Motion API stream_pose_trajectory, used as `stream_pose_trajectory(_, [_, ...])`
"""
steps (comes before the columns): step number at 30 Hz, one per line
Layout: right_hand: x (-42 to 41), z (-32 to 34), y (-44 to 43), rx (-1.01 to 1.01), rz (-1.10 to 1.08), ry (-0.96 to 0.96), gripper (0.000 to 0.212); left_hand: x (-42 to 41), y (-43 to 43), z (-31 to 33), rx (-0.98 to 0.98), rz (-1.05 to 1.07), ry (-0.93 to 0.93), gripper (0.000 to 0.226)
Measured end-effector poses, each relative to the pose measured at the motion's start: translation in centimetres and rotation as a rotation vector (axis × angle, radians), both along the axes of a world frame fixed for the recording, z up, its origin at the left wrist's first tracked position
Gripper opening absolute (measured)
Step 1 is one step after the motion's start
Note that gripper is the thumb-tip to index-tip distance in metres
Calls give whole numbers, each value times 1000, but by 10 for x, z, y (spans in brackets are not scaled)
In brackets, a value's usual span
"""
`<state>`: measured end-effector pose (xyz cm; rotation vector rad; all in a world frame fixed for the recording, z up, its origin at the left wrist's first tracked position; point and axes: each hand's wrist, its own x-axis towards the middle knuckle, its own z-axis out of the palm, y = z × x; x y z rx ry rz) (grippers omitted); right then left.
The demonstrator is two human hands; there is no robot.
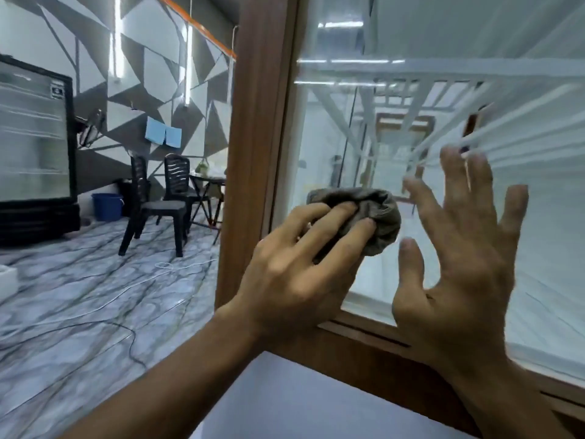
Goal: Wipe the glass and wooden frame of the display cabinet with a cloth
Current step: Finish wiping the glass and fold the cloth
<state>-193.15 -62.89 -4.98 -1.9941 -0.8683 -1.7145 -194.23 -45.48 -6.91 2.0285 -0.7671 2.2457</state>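
Note:
A display cabinet fills the right half of the view, with a brown wooden frame (256,128) and a large glass pane (427,99) full of reflections. A bunched grey cloth (376,213) lies against the lower left part of the glass. My left hand (304,255) presses the cloth to the pane, fingers laid over it and slightly curled into its folds. My right hand (465,255) is spread flat with straight fingers just right of the cloth, in front of the glass; whether it touches the pane is unclear.
A white surface (300,400) sits below the lower frame rail (380,346). To the left are a marble-patterned floor with loose cables (120,327), two black chairs (158,201), a small table (209,179), a blue bucket (107,205) and a black glass-door fridge (34,147).

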Motion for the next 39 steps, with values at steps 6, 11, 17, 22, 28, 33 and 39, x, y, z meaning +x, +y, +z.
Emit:
stream_pose_trajectory(6, [-37, -9, 48, 62, 264, 260, 44, -80, 58, 1, -340, -22, 419, 27])
stream_pose_trajectory(11, [-75, -2, 124, 1, 776, 558, 24, -134, 117, 5, -630, 104, 812, 30])
stream_pose_trajectory(17, [-79, 5, 205, -318, 655, 1306, 24, -178, 189, -6, -807, 469, 1469, 26])
stream_pose_trajectory(22, [-80, 26, 237, -690, 460, 1626, 31, -198, 209, 23, -946, 547, 1638, 16])
stream_pose_trajectory(28, [-74, 58, 259, -1076, 383, 1736, 40, -199, 205, 71, -960, 643, 1838, 28])
stream_pose_trajectory(33, [-65, 74, 292, -1192, 337, 1722, 37, -192, 224, 94, -923, 690, 1991, 12])
stream_pose_trajectory(39, [-52, 79, 338, -1208, 313, 1708, 38, -166, 267, 112, -916, 689, 2023, 30])
